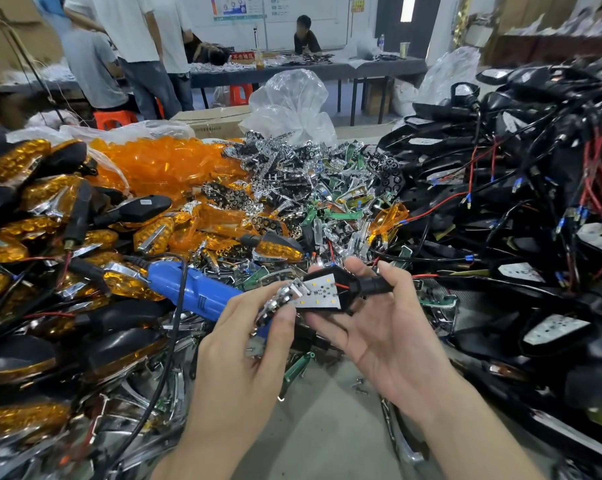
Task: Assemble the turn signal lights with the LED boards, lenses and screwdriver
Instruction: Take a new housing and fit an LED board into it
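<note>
Clear plastic bag [126, 131], beyond and left of the turn signal housing [350, 284], holds loose amber lenses [161, 161]. The right hand [389, 327] grips the housing above the tabletop [327, 427]. Its long axis runs left-right, stem pointing right. It has a black shell with a white LED board [318, 294] facing up. The left hand [244, 358] pinches a chrome reflector [282, 299] at its left end.

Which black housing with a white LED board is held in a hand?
The black housing at the centre, gripped by the right hand; the left hand holds a chrome reflector at its tip. The others lie in the pile.
</note>
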{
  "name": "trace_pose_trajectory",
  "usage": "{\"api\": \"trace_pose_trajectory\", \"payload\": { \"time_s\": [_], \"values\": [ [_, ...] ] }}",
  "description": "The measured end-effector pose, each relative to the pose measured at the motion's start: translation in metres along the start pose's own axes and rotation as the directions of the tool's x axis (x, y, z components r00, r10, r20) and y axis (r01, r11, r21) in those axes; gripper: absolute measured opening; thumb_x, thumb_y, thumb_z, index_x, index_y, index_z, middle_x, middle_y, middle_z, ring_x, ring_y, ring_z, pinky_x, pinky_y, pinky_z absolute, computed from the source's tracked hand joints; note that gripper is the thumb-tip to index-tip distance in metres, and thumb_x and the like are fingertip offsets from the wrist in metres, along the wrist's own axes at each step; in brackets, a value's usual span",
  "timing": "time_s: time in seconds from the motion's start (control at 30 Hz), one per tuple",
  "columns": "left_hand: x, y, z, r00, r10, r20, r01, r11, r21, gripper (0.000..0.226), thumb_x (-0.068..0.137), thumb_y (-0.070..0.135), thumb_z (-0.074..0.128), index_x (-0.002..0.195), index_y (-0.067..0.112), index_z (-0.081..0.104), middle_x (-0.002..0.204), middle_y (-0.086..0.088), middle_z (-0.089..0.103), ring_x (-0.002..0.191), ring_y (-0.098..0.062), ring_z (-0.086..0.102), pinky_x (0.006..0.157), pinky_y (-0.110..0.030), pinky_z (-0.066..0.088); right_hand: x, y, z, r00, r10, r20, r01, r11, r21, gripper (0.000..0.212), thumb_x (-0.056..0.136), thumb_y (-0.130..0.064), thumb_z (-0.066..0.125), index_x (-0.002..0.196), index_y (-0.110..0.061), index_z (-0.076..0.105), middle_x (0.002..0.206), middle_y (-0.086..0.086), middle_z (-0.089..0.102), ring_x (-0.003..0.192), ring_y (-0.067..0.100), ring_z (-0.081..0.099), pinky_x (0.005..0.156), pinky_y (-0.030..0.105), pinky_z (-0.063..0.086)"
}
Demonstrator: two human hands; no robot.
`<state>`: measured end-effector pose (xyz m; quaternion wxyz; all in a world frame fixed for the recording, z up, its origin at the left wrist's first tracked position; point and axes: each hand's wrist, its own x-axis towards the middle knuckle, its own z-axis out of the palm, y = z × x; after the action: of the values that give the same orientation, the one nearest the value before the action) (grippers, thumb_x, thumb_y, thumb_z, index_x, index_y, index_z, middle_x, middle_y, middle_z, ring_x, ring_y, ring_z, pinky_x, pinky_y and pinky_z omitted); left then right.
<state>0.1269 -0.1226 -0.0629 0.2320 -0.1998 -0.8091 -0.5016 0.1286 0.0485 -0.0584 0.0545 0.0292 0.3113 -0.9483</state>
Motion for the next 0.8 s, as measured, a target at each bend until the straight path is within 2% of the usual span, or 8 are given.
{"api": "trace_pose_trajectory", "payload": {
  "time_s": [0.1, 0.23, 0.37, 0.5, 0.7, 0.8],
  "values": [
    [-0.0002, 0.0, 0.0, 1.0, 0.008, -0.004, -0.008, 1.0, -0.002, 0.02, 0.095, 0.055, 0.049, 0.113, 0.062, 0.054, 0.107, 0.026, 0.066, 0.098, 0.005, 0.064, 0.079, -0.003, 0.041, -0.0004, 0.0003, -0.0004, 1.0, -0.001, 0.003, 0.001, 1.0, 0.005, 0.034, 0.094, -0.048, 0.054, 0.095, -0.023, 0.077, 0.133, 0.023, 0.065, 0.116, 0.039, 0.068, 0.08, 0.041, 0.061],
    [-0.0005, -0.0014, -0.0001, 1.0, -0.002, -0.008, 0.002, 1.0, -0.02, 0.018, 0.094, 0.053, 0.051, 0.111, 0.056, 0.057, 0.109, 0.025, 0.066, 0.104, 0.004, 0.063, 0.082, -0.004, 0.041, -0.001, 0.0014, -0.0008, 1.0, 0.002, 0.015, -0.002, 1.0, 0.013, 0.034, 0.097, -0.047, 0.053, 0.097, -0.023, 0.077, 0.135, 0.024, 0.064, 0.118, 0.039, 0.067, 0.082, 0.041, 0.061],
    [-0.0008, -0.0011, 0.0007, 1.0, -0.019, 0.01, 0.019, 0.999, -0.036, 0.019, 0.093, 0.054, 0.052, 0.11, 0.057, 0.057, 0.107, 0.022, 0.067, 0.101, 0.002, 0.064, 0.08, -0.005, 0.042, -0.0014, 0.0019, -0.0018, 1.0, 0.0, 0.02, -0.001, 1.0, 0.026, 0.039, 0.102, -0.048, 0.047, 0.099, -0.023, 0.077, 0.135, 0.024, 0.064, 0.119, 0.039, 0.067, 0.083, 0.041, 0.061],
    [-0.0012, -0.0023, 0.0008, 0.999, -0.037, 0.028, 0.038, 0.998, -0.057, 0.021, 0.093, 0.054, 0.052, 0.111, 0.049, 0.06, 0.107, 0.019, 0.068, 0.103, -0.001, 0.064, 0.082, -0.009, 0.044, -0.0011, 0.0015, -0.0019, 1.0, -0.001, 0.026, 0.0, 1.0, 0.027, 0.038, 0.1, -0.048, 0.049, 0.1, -0.022, 0.077, 0.134, 0.024, 0.064, 0.119, 0.04, 0.067, 0.084, 0.042, 0.061],
    [0.0, 0.0008, 0.0019, 0.999, -0.018, 0.045, 0.02, 0.998, -0.055, 0.021, 0.092, 0.052, 0.052, 0.111, 0.06, 0.057, 0.104, 0.022, 0.067, 0.095, 0.004, 0.064, 0.079, -0.004, 0.041, -0.0005, 0.0016, -0.0015, 1.0, -0.003, 0.03, 0.002, 1.0, 0.029, 0.038, 0.099, -0.047, 0.05, 0.099, -0.021, 0.077, 0.133, 0.026, 0.065, 0.119, 0.041, 0.067, 0.087, 0.045, 0.06],
    [-0.0003, 0.0006, 0.0018, 0.998, -0.006, 0.059, 0.008, 0.999, -0.041, 0.022, 0.092, 0.052, 0.052, 0.111, 0.063, 0.055, 0.093, 0.021, 0.067, 0.083, 0.009, 0.061, 0.076, -0.002, 0.039, -0.0009, 0.0018, -0.0006, 0.999, 0.005, 0.036, -0.006, 1.0, 0.023, 0.035, 0.096, -0.046, 0.054, 0.098, -0.021, 0.077, 0.132, 0.025, 0.065, 0.117, 0.041, 0.067, 0.086, 0.045, 0.06]
  ]
}}
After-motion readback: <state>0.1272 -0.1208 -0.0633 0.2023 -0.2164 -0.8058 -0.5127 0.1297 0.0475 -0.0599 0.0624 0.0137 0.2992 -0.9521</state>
